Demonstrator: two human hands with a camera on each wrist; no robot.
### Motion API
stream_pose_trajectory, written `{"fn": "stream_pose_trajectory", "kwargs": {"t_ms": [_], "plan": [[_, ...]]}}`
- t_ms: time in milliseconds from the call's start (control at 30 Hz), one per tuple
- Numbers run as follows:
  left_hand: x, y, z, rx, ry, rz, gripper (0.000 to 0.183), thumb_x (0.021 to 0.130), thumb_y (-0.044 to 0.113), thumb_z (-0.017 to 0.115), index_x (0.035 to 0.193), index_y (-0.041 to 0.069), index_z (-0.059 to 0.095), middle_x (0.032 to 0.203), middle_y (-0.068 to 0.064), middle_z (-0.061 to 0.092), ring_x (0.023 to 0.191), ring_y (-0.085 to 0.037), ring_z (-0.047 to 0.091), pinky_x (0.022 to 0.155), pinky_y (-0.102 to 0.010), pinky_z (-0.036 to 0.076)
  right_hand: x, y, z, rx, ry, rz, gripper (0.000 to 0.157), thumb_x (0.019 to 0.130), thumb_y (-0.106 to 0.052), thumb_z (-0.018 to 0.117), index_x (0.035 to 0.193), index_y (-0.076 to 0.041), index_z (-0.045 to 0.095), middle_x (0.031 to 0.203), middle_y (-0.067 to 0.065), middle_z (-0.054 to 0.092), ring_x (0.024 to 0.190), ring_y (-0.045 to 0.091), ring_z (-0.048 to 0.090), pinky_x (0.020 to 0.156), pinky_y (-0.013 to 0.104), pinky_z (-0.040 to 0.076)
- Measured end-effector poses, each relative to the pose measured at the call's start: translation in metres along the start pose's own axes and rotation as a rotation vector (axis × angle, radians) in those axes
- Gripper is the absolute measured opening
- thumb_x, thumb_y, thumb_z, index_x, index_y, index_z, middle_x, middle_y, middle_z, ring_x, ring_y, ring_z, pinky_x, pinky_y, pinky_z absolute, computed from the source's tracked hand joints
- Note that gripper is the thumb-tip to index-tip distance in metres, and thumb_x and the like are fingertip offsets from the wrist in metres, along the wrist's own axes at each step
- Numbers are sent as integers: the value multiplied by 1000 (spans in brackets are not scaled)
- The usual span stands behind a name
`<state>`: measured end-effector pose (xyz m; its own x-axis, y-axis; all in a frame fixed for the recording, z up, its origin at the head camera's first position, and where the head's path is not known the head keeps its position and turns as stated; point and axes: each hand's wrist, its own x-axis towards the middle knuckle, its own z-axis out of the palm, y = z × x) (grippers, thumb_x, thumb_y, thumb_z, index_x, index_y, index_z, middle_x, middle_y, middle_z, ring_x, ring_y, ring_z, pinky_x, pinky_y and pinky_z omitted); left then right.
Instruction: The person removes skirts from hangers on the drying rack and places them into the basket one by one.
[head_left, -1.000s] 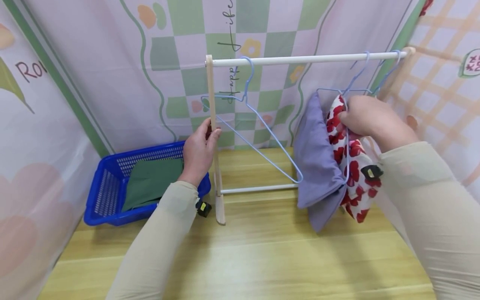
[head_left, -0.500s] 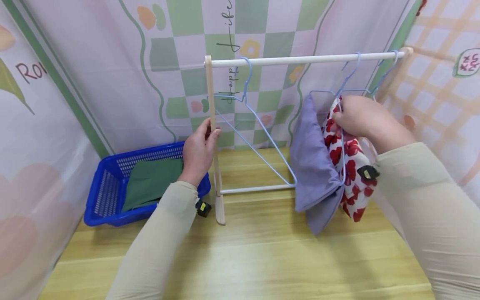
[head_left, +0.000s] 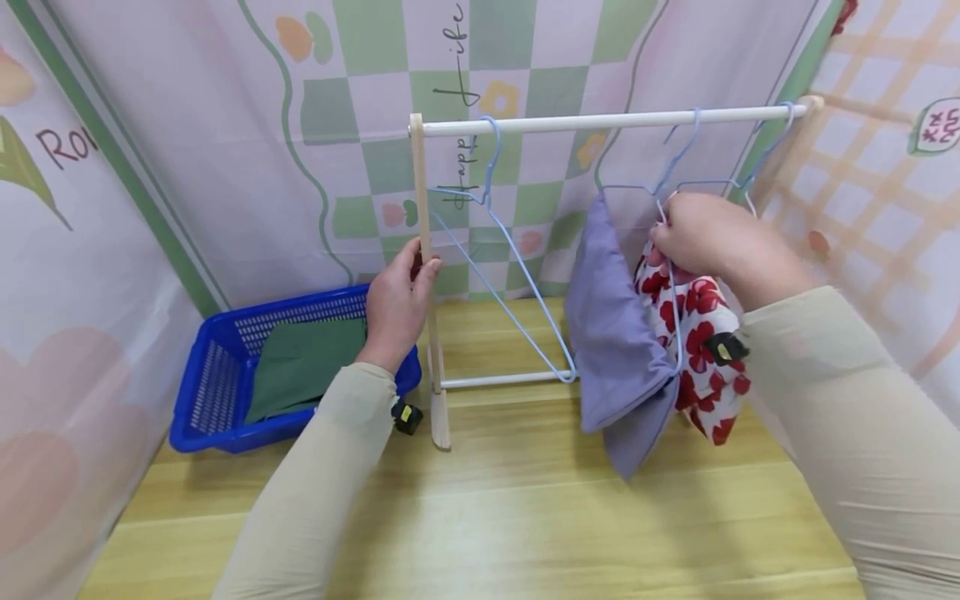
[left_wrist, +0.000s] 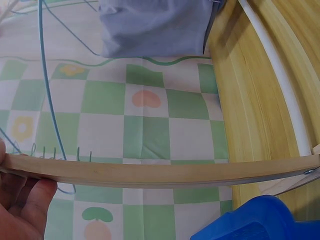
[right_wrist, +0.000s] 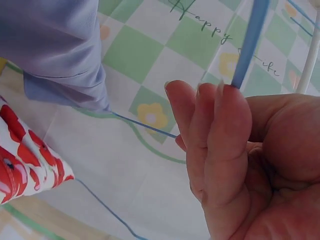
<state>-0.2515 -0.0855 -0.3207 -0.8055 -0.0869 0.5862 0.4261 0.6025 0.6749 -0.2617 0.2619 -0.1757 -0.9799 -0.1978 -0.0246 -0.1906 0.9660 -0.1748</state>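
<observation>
My left hand [head_left: 397,304] grips the wooden side post [head_left: 422,183] of a small clothes rack; thumb and fingers lie on either side of the post [left_wrist: 150,173] in the left wrist view. My right hand [head_left: 727,242] pinches a blue clothes hanger [right_wrist: 250,45] just below its hook, which sits on the white rail [head_left: 585,123]. A purple folded cloth [head_left: 611,333] hangs from that hanger. Behind my right hand a white cloth with red flowers [head_left: 708,333] hangs on another hanger at the rail's right end, partly hidden. A bare blue hanger [head_left: 491,167] hangs near the left post.
To the left of the rack stands a blue plastic basket [head_left: 198,400] with a folded green cloth [head_left: 303,367] in it. The rack stands on a wooden table [head_left: 525,517]. Printed curtains [head_left: 562,42] enclose the table at the back and sides.
My right hand has slid the hanger with the purple cloth leftward along the rail. The bare hanger's lower corner has swung left. My left hand stays on the post.
</observation>
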Motion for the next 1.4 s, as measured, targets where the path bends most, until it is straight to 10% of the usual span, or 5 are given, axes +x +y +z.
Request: {"fn": "stream_pose_trajectory", "kwargs": {"t_ms": [233,1033,1400], "plan": [[0,-1,1,11,0,5,32,109,31,58,134,12,64,112,-10,75,92,-24,71,75,-42,58,1,-9,2,14,-20,-19,35,107,-21,42,117,6,61,86,11,72,70,24,67,87,58,48],[-1,-2,-2,5,-10,-3,35,109,32,57,136,12,64,112,-9,75,90,-22,69,73,-41,57,-1,-45,10,63,-5,-78,38,107,-23,37,124,6,56,97,9,77,82,27,68,92,54,47],[-1,-3,-2,8,-8,-5,36,109,32,57,138,12,63,115,-9,75,97,-23,71,77,-41,58,-1,-61,13,152,-32,-67,48,104,-16,38,143,11,43,104,12,77,68,17,69,69,36,52]]}}
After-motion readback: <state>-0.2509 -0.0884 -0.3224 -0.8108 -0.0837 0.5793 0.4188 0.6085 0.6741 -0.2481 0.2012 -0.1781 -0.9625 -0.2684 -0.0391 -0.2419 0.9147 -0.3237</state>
